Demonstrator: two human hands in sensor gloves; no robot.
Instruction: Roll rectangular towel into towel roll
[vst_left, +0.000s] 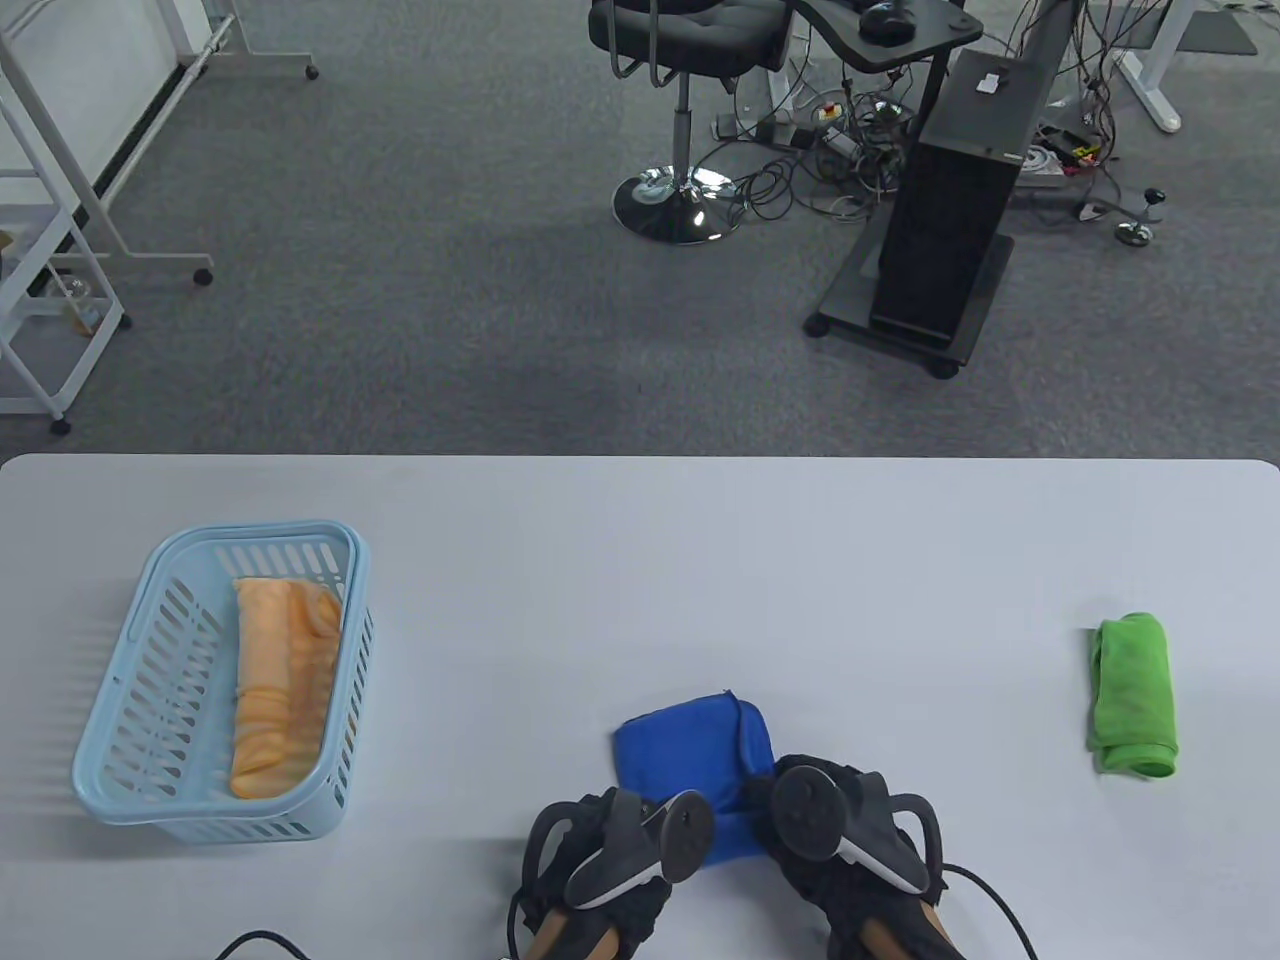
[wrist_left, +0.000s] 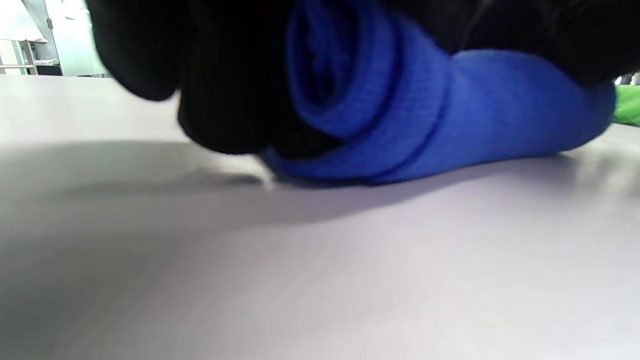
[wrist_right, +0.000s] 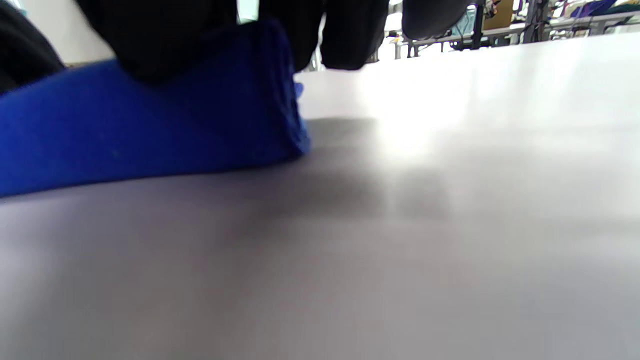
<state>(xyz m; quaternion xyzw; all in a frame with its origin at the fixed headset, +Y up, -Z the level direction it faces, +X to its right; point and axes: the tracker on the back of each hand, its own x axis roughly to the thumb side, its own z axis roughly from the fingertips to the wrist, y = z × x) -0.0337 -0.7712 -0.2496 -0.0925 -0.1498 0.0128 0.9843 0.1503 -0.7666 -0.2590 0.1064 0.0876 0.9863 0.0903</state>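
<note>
A blue towel (vst_left: 690, 745) lies on the white table (vst_left: 640, 560) near the front edge. Its far part is flat and its near part is rolled up under both hands. My left hand (vst_left: 605, 835) grips the roll's left end; in the left wrist view the black gloved fingers (wrist_left: 220, 100) curl beside the spiral end of the blue towel (wrist_left: 400, 110). My right hand (vst_left: 845, 830) grips the right end, where the gloved fingers (wrist_right: 165, 40) press down over the blue towel (wrist_right: 150, 130). The trackers hide most of both hands in the table view.
A light-blue slotted basket (vst_left: 130, 760) stands at the left with a rolled orange towel (vst_left: 280, 690) inside. A rolled green towel (vst_left: 1133, 695) lies at the right, and the same green towel (wrist_left: 627, 105) shows behind the roll in the left wrist view.
</note>
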